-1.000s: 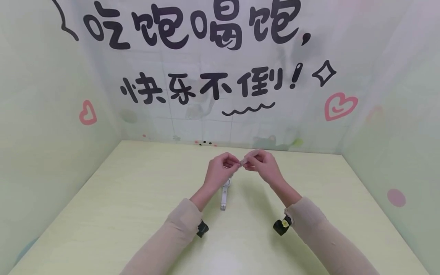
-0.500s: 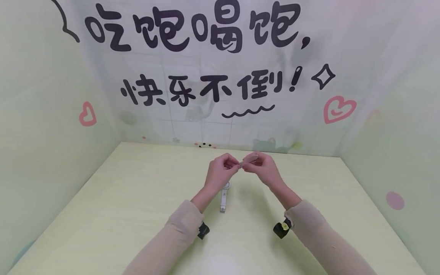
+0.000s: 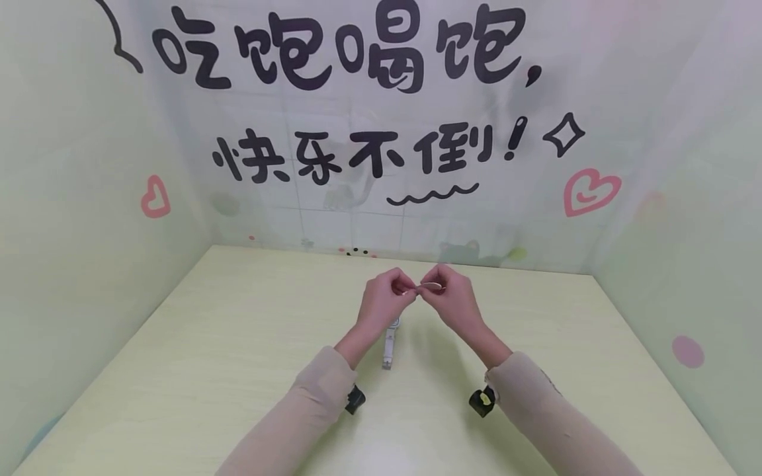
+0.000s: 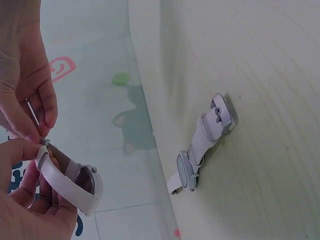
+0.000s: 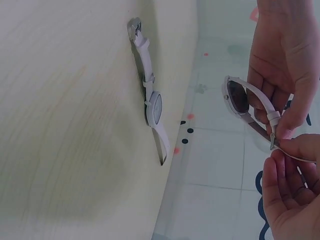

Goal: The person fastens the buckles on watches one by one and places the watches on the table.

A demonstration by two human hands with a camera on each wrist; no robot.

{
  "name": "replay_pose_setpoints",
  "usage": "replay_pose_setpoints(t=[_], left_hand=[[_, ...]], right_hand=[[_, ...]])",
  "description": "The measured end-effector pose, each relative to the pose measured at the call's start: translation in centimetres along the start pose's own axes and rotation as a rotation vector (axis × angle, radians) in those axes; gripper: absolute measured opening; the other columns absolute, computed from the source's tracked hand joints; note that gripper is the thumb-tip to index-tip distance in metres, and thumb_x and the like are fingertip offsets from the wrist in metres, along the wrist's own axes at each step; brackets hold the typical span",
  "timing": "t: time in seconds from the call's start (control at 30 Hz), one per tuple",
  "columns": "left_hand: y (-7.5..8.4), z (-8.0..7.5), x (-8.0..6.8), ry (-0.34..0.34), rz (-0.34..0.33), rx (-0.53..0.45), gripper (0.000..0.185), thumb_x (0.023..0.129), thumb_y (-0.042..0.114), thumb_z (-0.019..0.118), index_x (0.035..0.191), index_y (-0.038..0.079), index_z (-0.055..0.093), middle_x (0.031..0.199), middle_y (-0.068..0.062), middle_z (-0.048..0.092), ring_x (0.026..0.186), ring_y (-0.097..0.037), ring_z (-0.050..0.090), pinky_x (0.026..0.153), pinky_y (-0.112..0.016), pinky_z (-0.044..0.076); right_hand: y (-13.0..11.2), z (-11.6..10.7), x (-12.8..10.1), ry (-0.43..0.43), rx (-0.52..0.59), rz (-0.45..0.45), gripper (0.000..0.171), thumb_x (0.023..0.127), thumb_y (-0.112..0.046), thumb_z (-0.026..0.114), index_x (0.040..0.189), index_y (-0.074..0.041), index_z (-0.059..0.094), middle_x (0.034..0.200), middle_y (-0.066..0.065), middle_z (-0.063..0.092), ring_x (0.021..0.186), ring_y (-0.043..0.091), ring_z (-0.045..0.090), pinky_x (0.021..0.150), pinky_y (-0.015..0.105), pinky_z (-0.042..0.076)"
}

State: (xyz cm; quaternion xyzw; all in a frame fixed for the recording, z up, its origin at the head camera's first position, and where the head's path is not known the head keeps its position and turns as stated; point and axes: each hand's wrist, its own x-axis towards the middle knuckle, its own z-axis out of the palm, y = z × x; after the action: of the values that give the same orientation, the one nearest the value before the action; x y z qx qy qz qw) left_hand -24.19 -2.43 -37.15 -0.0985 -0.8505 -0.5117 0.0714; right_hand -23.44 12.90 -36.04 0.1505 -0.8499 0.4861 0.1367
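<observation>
Both hands meet in the air over the far part of the table around a white wristwatch (image 5: 236, 97). My left hand (image 3: 381, 301) pinches it close to the buckle (image 5: 273, 141), its strap bent into a loop with the case hanging beside the fingers. Facing it, my right hand (image 3: 457, 299) pinches the free end of the strap (image 3: 432, 285) just past the buckle. Fingertips hide part of the buckle. A second white watch (image 4: 186, 170) lies stretched out on the table below the hands; the left hand covers its far end in the head view.
The pale wooden table (image 3: 208, 357) is bounded by printed walls at the back and both sides. Black wrist cameras (image 3: 481, 400) hang under both sleeves, just above the tabletop.
The strap end at my right hand has tipped from slanting upward to nearly level. My right hand has turned, and its wrist has shifted slightly left. My left hand has hardly moved.
</observation>
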Motion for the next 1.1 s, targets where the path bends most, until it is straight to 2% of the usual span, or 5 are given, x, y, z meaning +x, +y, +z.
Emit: replay_pose_setpoints(t=[0.37,0.53,0.7,1.1], left_hand=[[0.14,0.13,-0.04,0.019,0.002,-0.075,0.005,0.090,0.012,0.072,0.094,0.009,0.071,0.091,-0.007,0.074,0.080,-0.014,0.066,0.074,-0.026,0.058],[0.34,0.13,-0.05,0.031,-0.002,-0.046,0.005,0.090,0.014,0.073,0.093,0.010,0.071,0.089,-0.006,0.074,0.079,-0.014,0.064,0.072,-0.026,0.056],[0.36,0.07,-0.18,0.037,-0.014,-0.007,0.005,0.089,0.015,0.073,0.092,0.011,0.071,0.088,-0.005,0.074,0.080,-0.014,0.064,0.071,-0.025,0.054],[0.44,0.11,-0.23,0.040,-0.009,-0.024,0.006,0.089,0.014,0.074,0.094,0.010,0.072,0.090,-0.006,0.074,0.081,-0.015,0.066,0.074,-0.027,0.057]], right_hand=[[-0.13,-0.04,0.11,0.045,-0.019,0.004,0.007,0.087,0.002,0.071,0.092,0.002,0.066,0.092,0.018,0.071,0.095,0.031,0.074,0.081,0.036,0.062],[-0.06,0.18,-0.18,0.083,-0.103,-0.049,0.008,0.086,-0.001,0.074,0.091,-0.001,0.068,0.088,0.014,0.074,0.088,0.027,0.075,0.076,0.035,0.063],[-0.03,0.30,-0.44,0.071,-0.162,-0.082,0.009,0.086,-0.002,0.075,0.092,-0.002,0.069,0.088,0.013,0.075,0.084,0.025,0.074,0.075,0.036,0.063],[0.20,0.21,-0.07,0.056,0.002,-0.008,0.009,0.087,0.000,0.073,0.093,0.002,0.067,0.093,0.018,0.072,0.095,0.031,0.075,0.082,0.036,0.062]])
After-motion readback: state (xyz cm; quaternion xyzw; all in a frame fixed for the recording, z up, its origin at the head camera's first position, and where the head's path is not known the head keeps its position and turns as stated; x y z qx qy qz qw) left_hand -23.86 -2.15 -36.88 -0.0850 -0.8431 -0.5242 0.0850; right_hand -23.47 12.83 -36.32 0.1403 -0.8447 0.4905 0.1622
